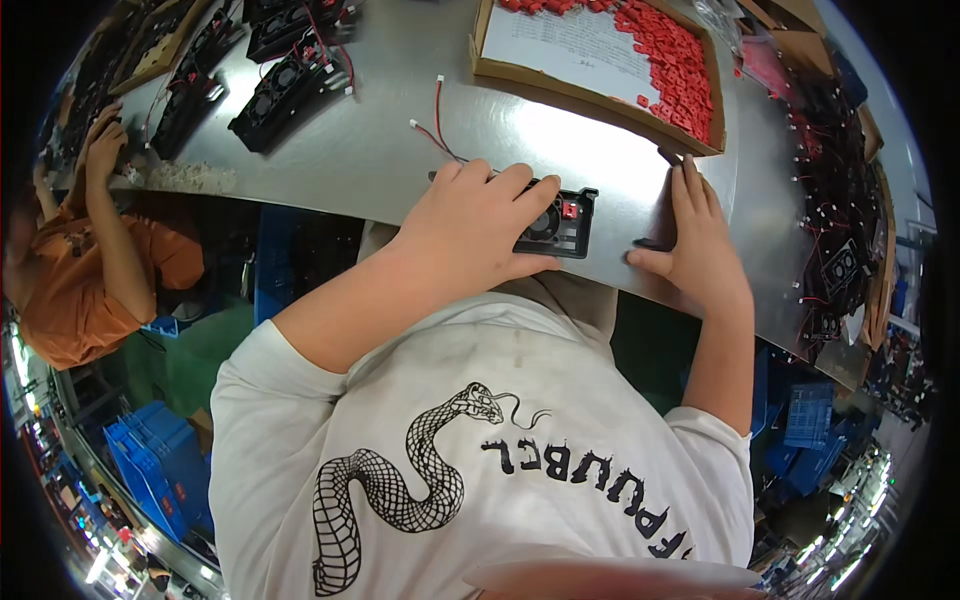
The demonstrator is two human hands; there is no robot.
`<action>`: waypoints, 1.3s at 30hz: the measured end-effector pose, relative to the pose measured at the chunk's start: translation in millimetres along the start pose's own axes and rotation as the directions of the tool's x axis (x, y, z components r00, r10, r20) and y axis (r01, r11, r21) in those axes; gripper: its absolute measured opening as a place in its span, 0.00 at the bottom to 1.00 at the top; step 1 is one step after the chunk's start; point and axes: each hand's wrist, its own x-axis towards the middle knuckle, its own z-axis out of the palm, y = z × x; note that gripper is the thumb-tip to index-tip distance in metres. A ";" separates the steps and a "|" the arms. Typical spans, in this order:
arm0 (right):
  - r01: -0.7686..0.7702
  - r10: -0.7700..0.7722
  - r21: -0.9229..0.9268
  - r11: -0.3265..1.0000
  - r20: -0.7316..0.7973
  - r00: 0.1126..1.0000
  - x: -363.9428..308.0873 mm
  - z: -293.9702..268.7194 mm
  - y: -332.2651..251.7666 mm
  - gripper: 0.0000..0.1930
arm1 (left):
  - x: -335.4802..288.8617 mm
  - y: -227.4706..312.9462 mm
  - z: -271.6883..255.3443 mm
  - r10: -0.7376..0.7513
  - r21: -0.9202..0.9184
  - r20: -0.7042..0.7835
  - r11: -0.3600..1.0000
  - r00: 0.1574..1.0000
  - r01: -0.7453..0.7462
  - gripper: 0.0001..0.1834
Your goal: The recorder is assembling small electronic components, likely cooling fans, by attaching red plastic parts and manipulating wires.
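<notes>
My left hand (478, 215) is closed over a black fan housing (572, 238) lying at the table's near edge. Its fingers cover the left part, while a round fan and a small red piece (570, 211) show at the right. A red and black wire pair (438, 125) with white plugs runs out beyond the hand. To the right, my right hand (703, 240) is closed on a black plastic part, mostly hidden under the palm. One dark end (655, 244) shows by the thumb and another by the fingertips.
A cardboard box (580, 88) holds paper and many small red pieces at the back. Several black fan units (285, 90) with wires lie at the back left, and more (840, 265) are piled at the right. A co-worker's hand (103, 150) is at the far left.
</notes>
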 end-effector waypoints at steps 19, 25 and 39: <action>0.457 -0.240 0.848 -0.269 -0.519 0.821 18.8 -57.9 -28.9 0.14 | 16.3 12.1 6.8 0.071 0.010 -0.004 0.997 0.997 -0.071 0.37; 0.440 -0.431 0.862 -0.253 -0.508 0.746 25.7 -90.6 -37.6 0.16 | 21.8 14.4 5.4 0.106 -0.002 -0.006 0.994 0.994 -0.106 0.37; 0.314 -0.146 0.939 -0.139 -0.333 0.931 24.2 -56.3 -55.8 0.17 | 17.3 9.0 11.6 0.070 -0.011 -0.036 0.997 0.997 -0.070 0.36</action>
